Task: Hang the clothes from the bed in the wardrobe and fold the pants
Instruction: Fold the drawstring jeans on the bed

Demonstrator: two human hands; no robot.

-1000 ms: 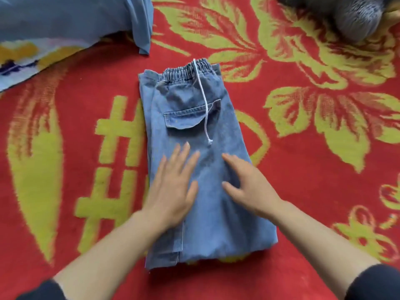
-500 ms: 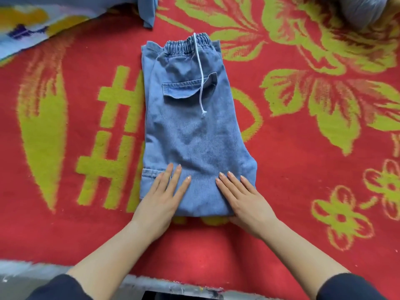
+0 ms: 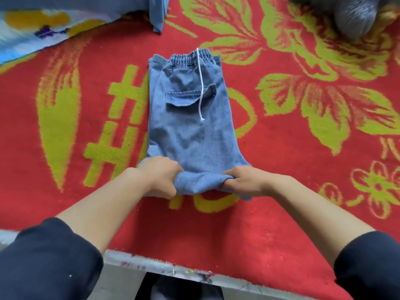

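Hands both clenched on the folded blue denim pants (image 3: 190, 131): left hand (image 3: 159, 176) and right hand (image 3: 244, 180) grip the near hem, waistband far beyond the knuckles.

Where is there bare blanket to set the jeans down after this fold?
Widest: right of the jeans, below the grey fluffy thing. Also left of them, below the patterned cloth and blue garment. Crowded: far corners, and the near strip, where the left hand and right hand grip the jeans.

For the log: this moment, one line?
step: fold | pants: on blanket, near end lifted | left hand: gripping it | right hand: gripping it
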